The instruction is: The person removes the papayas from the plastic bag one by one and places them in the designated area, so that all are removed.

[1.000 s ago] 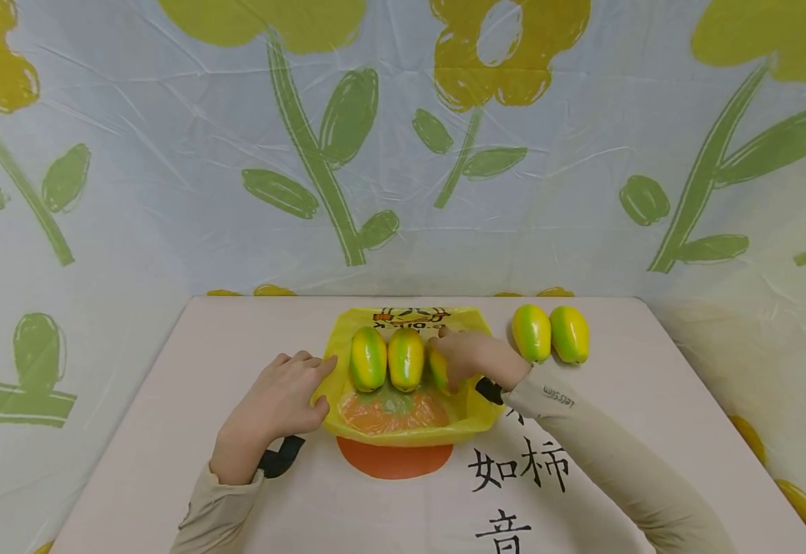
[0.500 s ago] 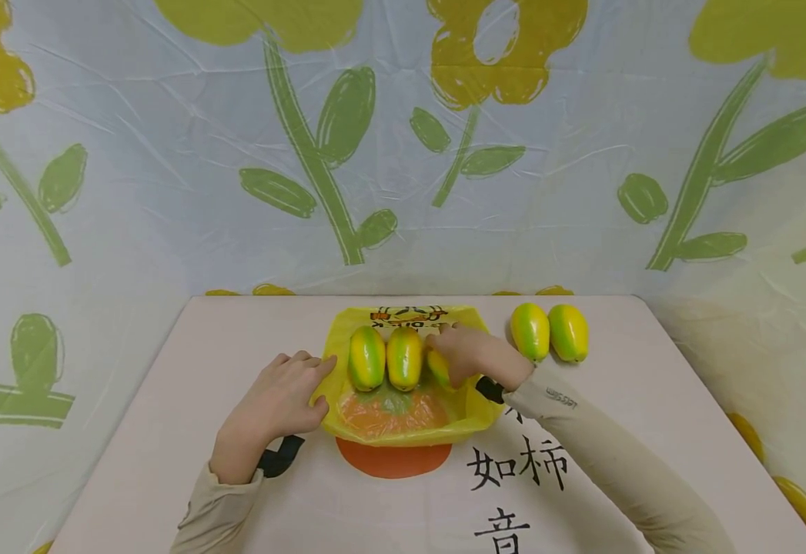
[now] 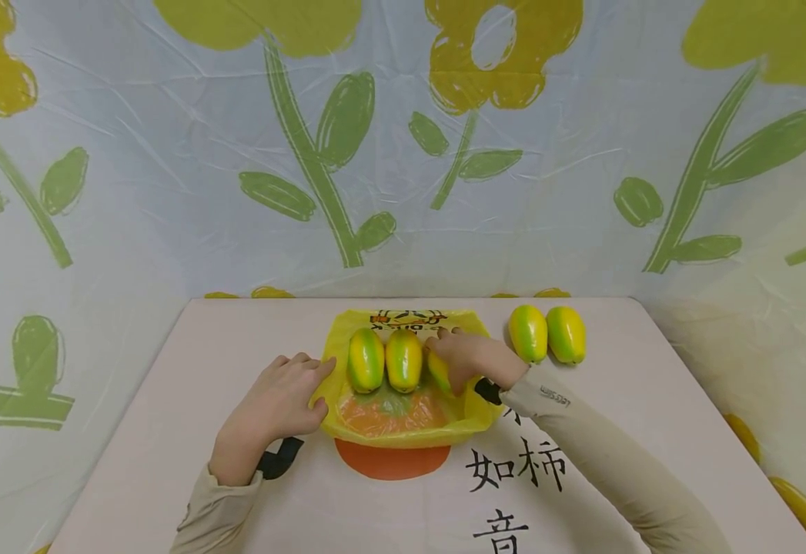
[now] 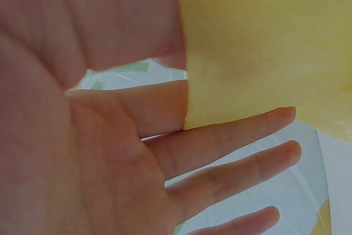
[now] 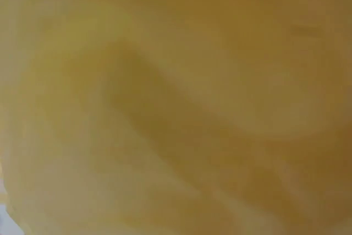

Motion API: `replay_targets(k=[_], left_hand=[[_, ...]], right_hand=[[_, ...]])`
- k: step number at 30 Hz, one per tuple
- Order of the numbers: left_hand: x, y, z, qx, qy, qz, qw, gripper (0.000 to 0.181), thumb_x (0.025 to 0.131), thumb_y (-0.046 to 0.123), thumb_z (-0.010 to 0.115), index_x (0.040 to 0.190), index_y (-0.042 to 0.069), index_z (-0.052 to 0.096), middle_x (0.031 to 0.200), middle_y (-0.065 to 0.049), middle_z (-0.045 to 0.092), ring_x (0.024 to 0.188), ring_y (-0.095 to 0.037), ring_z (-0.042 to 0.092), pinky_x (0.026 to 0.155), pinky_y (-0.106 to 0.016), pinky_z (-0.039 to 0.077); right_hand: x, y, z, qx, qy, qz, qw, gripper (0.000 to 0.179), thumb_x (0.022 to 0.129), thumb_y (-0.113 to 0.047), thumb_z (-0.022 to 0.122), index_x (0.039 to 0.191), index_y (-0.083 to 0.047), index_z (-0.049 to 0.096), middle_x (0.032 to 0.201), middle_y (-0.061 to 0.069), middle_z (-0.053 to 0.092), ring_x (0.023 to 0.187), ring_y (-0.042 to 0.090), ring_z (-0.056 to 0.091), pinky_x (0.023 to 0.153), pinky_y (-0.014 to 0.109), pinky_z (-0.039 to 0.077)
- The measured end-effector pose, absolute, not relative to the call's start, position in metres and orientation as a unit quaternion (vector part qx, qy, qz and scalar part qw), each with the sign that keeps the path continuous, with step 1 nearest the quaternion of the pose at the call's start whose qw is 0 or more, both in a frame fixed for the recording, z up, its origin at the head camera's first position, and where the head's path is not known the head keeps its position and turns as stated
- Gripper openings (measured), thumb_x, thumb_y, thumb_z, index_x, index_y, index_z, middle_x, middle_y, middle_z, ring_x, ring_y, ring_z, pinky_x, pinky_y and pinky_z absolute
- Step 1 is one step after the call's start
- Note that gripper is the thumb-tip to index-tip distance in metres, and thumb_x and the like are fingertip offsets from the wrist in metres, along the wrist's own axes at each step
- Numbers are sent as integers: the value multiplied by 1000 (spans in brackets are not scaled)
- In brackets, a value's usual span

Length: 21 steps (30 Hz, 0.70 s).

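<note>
A yellow plastic bag (image 3: 347, 323) lies spread on the table, its mouth held wide. Two glossy yellow-green papayas (image 3: 385, 360) stand side by side in it. My right hand (image 3: 465, 355) reaches into the bag's right side, with its fingers round a third papaya (image 3: 437, 369), partly hidden under the hand. At the bag's left edge is my left hand (image 3: 285, 396), its index finger and thumb spread apart against the film. In the left wrist view the bag film (image 4: 264, 42) covers the tips of that thumb and index finger; the other fingers (image 4: 236, 182) are straight. Yellow film fills the right wrist view.
Two more papayas (image 3: 546, 335) stand at the table's back right. The pale table cover (image 3: 202, 369) bears black characters (image 3: 516, 465) and an orange print (image 3: 392, 462) partly under the bag. A flower-printed cloth (image 3: 202, 215) hangs behind the table and at both sides.
</note>
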<state>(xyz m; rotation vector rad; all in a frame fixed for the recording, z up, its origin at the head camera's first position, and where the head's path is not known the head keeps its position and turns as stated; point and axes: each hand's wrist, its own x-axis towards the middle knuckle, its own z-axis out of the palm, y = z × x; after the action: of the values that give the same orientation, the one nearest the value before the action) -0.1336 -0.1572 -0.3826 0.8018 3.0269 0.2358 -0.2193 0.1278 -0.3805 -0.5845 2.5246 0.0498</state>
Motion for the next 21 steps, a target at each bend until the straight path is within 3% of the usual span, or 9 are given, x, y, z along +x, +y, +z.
replay_targets(k=[7, 15, 21], left_hand=[[-133, -158, -382, 255, 964, 76, -2, 53, 80, 14, 62, 131, -1, 63, 120, -14, 68, 110, -33, 59, 90, -51, 44], [-134, -158, -382, 262, 962, 71, -4, 52, 80, 15, 62, 130, 0, 63, 120, -14, 68, 110, -33, 59, 89, -51, 45], [-134, -159, -383, 264, 962, 70, -5, 52, 81, 15, 62, 130, 0, 63, 120, -15, 68, 111, -33, 59, 89, -51, 45]], right_hand=[[-215, 130, -375, -260, 936, 37, 232, 88, 69, -16, 88, 145, -12, 44, 142, 15, 45, 124, 34, 44, 93, 43, 49], [-201, 138, -356, -301, 937, -42, 173, 90, 68, -7, 83, 147, -7, 40, 147, 16, 41, 126, 33, 45, 92, 41, 49], [-190, 146, -352, -326, 931, -109, 122, 98, 64, -3, 80, 150, -2, 33, 150, 18, 36, 111, 28, 55, 86, 36, 51]])
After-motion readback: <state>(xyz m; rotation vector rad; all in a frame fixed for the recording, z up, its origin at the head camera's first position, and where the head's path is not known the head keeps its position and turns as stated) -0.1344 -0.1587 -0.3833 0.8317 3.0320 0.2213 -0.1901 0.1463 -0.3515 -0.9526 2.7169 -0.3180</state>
